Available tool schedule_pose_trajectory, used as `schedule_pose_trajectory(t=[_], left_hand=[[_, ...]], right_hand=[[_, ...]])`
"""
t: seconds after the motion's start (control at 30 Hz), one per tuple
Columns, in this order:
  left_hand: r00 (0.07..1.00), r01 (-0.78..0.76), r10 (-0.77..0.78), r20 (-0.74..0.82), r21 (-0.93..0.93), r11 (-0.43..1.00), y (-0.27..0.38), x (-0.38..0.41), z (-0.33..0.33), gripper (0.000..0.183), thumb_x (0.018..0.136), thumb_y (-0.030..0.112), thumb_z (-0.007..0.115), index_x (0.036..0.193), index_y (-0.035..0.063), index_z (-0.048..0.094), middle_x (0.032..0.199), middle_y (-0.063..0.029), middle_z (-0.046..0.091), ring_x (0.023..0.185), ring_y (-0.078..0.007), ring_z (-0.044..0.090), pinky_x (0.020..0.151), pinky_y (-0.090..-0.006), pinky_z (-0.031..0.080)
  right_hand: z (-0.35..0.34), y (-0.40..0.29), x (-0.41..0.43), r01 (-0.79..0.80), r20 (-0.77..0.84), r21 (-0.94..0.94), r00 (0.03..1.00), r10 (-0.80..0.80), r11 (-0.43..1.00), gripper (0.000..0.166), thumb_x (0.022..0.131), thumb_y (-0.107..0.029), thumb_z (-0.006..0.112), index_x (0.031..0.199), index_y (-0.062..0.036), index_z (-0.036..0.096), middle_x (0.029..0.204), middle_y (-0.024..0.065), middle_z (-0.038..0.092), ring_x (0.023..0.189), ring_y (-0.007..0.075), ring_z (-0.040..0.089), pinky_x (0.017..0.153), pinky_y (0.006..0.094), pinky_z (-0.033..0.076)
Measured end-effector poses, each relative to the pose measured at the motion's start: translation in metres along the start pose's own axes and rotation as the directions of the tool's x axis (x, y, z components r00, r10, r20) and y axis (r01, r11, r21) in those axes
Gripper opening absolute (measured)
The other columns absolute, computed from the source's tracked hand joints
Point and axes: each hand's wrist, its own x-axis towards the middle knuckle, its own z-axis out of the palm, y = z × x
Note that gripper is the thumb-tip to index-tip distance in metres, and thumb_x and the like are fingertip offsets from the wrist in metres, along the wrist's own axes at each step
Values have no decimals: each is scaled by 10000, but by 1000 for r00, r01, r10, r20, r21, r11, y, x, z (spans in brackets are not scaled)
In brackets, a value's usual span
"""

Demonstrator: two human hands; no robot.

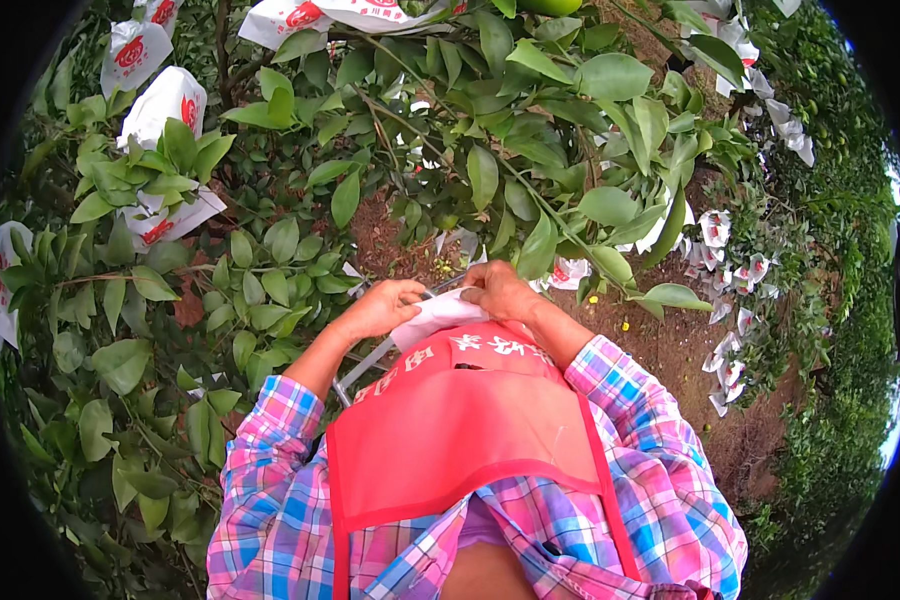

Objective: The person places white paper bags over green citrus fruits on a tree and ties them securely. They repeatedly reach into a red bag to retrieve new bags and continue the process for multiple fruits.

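Observation:
A white paper bag [439,315] lies across the front of my red apron [465,427], between my two hands. My left hand [384,306] pinches its left end, with a small dark thing by the fingertips that is too small to make out. The bag's right upper edge is between the thumb and fingers of my right hand [504,291]. Both hands are close together at waist height. Leafy branches hang just beyond them, and one long leaf [538,247] comes down right beside my right hand.
Fruit trees with glossy leaves [124,366] crowd the left and front. Printed white bags [166,109] hang on the branches, with several more [716,229] along the right row. A green fruit [551,6] shows at the top. Metal bars [367,364] stand by my waist above brown soil [675,360].

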Motion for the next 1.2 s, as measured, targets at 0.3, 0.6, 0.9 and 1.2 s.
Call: schedule_pose_trajectory(t=[0.3,0.6,0.9,1.2], left_hand=[[984,-36,32,-178,-22,999,9,-3,-8,358,851,39,621,1183,-62,533,924,-75,659,853,-115,616,753,-258,502],[889,-212,334,-313,365,906,65,-19,-23,286,790,50,666,1056,-35,601,925,-110,658,841,-230,621,764,-335,500],[647,-232,717,-259,829,508,103,-32,-6,216,687,152,741,844,50,632,832,-54,605,884,-241,535,763,-353,411],[612,-261,786,-82,918,299,102,-39,16,82,712,137,560,743,62,564,801,-40,548,918,-221,535,791,-360,404]], right_hand=[[0,-22,3,87,-97,89,992,-79,992,197,804,-180,695,922,-29,648,770,50,646,703,128,569,649,290,459],[-12,-55,-6,196,-228,134,960,-163,971,152,831,-158,677,863,-10,684,770,28,649,689,79,543,615,251,437],[-13,-76,-9,198,-340,262,935,-102,945,159,802,-160,713,888,-30,679,732,-4,627,644,56,508,555,220,390],[-18,-75,-8,57,-182,691,978,97,720,107,770,-141,703,805,-63,640,721,6,599,646,103,515,567,237,386]])
